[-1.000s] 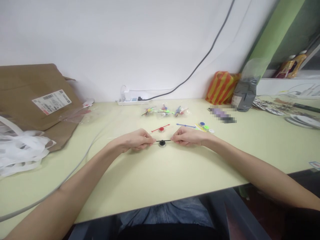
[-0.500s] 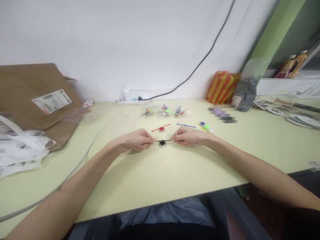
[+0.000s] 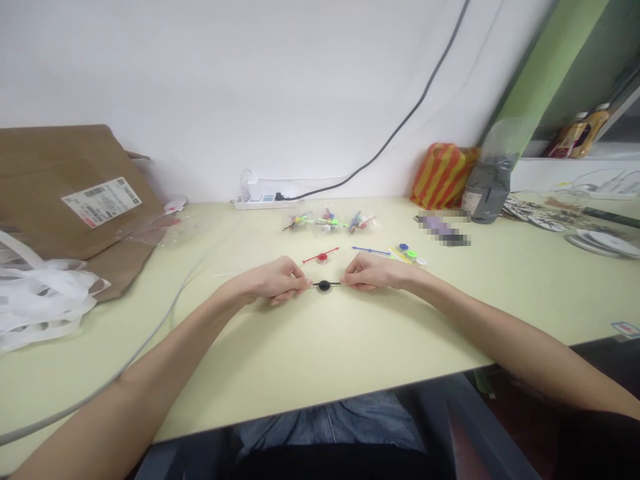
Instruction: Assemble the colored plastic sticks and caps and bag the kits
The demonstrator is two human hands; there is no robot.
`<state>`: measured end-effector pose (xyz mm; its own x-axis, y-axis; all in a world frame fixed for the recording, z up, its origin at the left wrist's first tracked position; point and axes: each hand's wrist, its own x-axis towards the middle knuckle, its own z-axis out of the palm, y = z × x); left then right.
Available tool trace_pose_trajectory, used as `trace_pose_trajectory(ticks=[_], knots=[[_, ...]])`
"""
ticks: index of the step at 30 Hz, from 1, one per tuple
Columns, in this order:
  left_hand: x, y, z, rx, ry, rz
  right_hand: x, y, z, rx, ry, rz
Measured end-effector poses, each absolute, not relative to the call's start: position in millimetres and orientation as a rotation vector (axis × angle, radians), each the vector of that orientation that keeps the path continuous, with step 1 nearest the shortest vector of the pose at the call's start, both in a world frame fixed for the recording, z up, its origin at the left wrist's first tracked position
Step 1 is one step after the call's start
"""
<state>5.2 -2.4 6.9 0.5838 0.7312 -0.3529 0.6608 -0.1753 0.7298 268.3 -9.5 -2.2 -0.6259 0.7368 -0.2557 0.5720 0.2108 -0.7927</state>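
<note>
My left hand (image 3: 283,280) pinches the left end of a thin black arrow-like strip. The opposite end is between the fingertips of my right hand (image 3: 369,271). Midway along the strip, a round black disc (image 3: 325,285) sits at the table surface, with a pale clear rim under it. Both tips of the strip are hidden by my fingers. Just beyond lies a red arrow (image 3: 321,257) with a round red base. A blue arrow (image 3: 371,251) rests past my right hand, beside yellow pieces and small blue, green (image 3: 411,255) and white discs.
Clear bags of coloured pieces (image 3: 329,219) lie near a power strip (image 3: 257,201) by the wall. On the left are a cardboard package (image 3: 75,193), white strapping (image 3: 45,293) and a grey cable (image 3: 165,320). A striped bag (image 3: 443,175) and grey pouch (image 3: 486,190) stand back right.
The black strip has come down slightly and now lies level with the black disc. Both hands keep their pinch on its ends. The view has shifted slightly.
</note>
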Motion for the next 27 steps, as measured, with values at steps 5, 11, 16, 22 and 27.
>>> trace_pose_trajectory(ticks=[5,11,16,22,27], knots=[[4.0,-1.1,3.8,1.930,1.113,0.111,267.0,-9.7,-2.4,-1.295,-2.313,1.335],[3.1,-3.3,6.9,1.895,1.110,0.086,271.6,-8.5,-2.8,-1.262,-2.302,1.387],[0.9,-2.9,6.5,1.837,1.085,0.100,274.3,-3.5,-6.4,-1.149,-2.221,1.530],[-0.5,-0.6,3.1,1.724,1.014,0.170,272.9,-1.2,-14.9,-1.093,-2.037,1.651],[0.9,-0.6,3.9,1.617,0.997,0.279,272.8,0.4,-16.6,-1.013,-1.915,1.630]])
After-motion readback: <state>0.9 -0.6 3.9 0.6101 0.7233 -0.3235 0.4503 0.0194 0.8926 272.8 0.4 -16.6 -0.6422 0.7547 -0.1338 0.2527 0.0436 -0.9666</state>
